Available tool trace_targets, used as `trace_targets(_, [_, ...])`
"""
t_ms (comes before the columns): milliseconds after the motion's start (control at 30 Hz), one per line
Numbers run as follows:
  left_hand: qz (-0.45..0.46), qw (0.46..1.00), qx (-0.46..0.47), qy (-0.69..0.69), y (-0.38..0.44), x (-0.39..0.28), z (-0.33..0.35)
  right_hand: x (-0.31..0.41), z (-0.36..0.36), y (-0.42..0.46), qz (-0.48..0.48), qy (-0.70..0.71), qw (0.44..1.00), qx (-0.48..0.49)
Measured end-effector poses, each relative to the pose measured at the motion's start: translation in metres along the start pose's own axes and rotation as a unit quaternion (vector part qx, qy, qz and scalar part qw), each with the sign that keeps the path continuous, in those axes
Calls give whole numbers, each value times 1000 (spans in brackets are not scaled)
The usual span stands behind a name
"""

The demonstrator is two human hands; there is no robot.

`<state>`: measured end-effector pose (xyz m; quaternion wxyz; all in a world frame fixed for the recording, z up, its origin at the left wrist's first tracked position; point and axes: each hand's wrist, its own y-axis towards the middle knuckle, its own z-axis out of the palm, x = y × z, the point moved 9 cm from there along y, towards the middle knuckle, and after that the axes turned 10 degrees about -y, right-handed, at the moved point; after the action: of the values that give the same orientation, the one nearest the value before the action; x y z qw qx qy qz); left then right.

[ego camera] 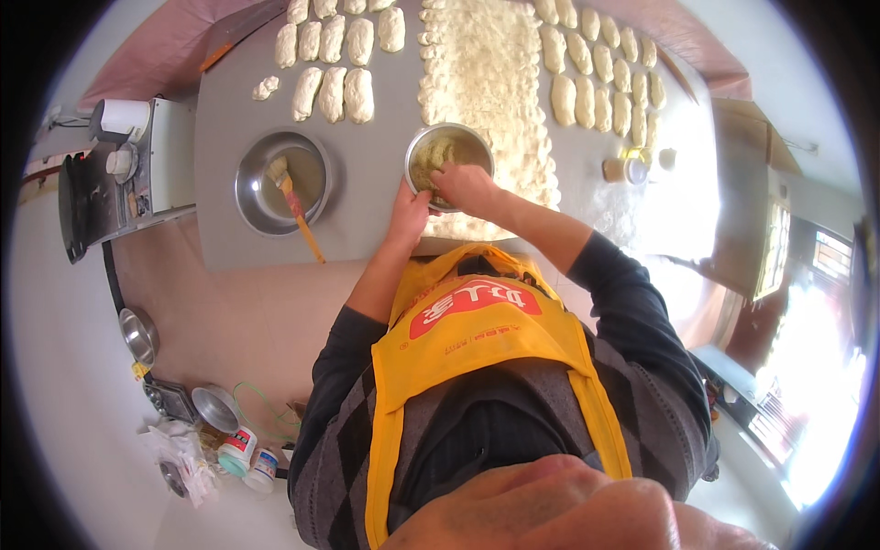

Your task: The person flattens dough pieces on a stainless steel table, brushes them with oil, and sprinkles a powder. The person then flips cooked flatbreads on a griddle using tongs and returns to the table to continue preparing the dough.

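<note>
My left hand (410,214) grips the near left rim of a small stainless steel bowl (485,148), thumb at the edge. Inside lies a yellowish, crumbly or pasty mixture (430,155). The fingers of my right hand (464,187) reach down into this mixture; whether they pinch some of it is hidden. The bowl is over the left edge of a long, flat dough sheet (488,75), which runs away from me across the table. A mottled, yellowish layer covers the sheet, and its side edges look scalloped.
Dough pieces lie in rows on the grey table (371,158), left (332,39) and right (579,53) of the sheet. A wide steel basin (247,206) with liquid stands at left, a wooden-handled brush (297,206) resting across it. Jars (625,170) stand at right.
</note>
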<state>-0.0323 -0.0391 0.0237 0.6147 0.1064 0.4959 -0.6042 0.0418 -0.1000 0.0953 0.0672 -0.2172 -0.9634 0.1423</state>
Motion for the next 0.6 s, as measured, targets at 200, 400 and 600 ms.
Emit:
trace_targets(200, [11,999,-21,-22,-1,-3,0,-78,-25,4,125,298,946,22])
trace_targets(400, [-1,998,-60,-15,-15,-14,-19,-227,-99,77,172,258,946,-99])
trace_targets(600, [16,997,-75,-13,-37,-22,-41,-401,-144,176,236,116,949,-172])
